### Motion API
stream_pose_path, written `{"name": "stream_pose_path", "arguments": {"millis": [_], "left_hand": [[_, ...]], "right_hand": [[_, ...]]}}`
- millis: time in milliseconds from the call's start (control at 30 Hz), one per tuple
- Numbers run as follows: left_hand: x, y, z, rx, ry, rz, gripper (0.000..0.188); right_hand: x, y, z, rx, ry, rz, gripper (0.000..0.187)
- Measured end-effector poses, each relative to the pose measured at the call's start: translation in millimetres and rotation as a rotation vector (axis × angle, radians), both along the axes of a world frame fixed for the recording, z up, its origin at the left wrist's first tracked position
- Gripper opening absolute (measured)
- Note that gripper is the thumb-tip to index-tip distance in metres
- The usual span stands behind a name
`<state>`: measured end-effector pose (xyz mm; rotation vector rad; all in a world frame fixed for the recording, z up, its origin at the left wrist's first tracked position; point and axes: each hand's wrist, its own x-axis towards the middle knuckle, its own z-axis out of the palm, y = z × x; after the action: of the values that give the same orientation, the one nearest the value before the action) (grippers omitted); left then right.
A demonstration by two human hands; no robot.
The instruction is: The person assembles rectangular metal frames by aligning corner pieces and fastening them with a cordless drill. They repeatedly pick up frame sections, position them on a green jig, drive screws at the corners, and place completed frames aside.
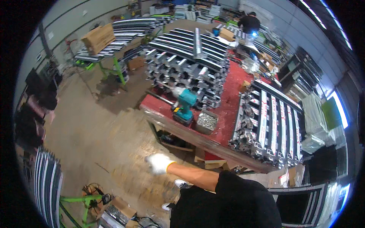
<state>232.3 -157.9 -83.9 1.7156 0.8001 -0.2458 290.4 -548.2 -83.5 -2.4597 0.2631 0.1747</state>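
My right hand (159, 163), in a white knit glove with a yellow cuff, hangs out over the concrete floor, left of the red table (228, 100). Its fingers are blurred and bunched, so their grip cannot be told, and no held object shows. My left hand is out of the picture. The table corner nearest this hand carries a teal cordless impact driver (184, 104) standing on its battery, a long rod (161, 98) beside it, and an open box of small metal fasteners (207, 121).
Dark metal profiles (182, 53) are stacked high on the table, with another stack (273, 117) at its right. Green-legged racks (114, 70) stand left and lower left (78, 201). A cardboard box (98, 39) tops one rack. A co-worker (249, 23) is near a bright light behind.
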Motion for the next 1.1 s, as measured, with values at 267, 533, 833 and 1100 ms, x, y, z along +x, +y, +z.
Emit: {"name": "stream_pose_path", "arguments": {"millis": [267, 533, 833, 1100], "left_hand": [[-208.6, 195.9, 12.5, 0.268, -0.060, 0.593, 0.053], [-303.5, 165.0, -19.4, 0.147, 0.163, 1.101, 0.067], [-239.2, 143.1, 32.0, 0.435, 0.272, 1.225, 0.043], [-207.5, 106.8, -54.6, 0.526, 0.067, 1.097, 0.040]], "right_hand": [[76.2, 225.5, 19.1, -0.024, -0.072, 0.787, 0.038], [135.5, 432.2, 52.3, 0.074, -0.437, 0.995, 0.049], [155.7, 555.5, 30.7, -0.099, 0.104, 1.051, 0.070], [158.1, 448.0, 83.9, 0.023, -0.299, 0.861, 0.062]]}}
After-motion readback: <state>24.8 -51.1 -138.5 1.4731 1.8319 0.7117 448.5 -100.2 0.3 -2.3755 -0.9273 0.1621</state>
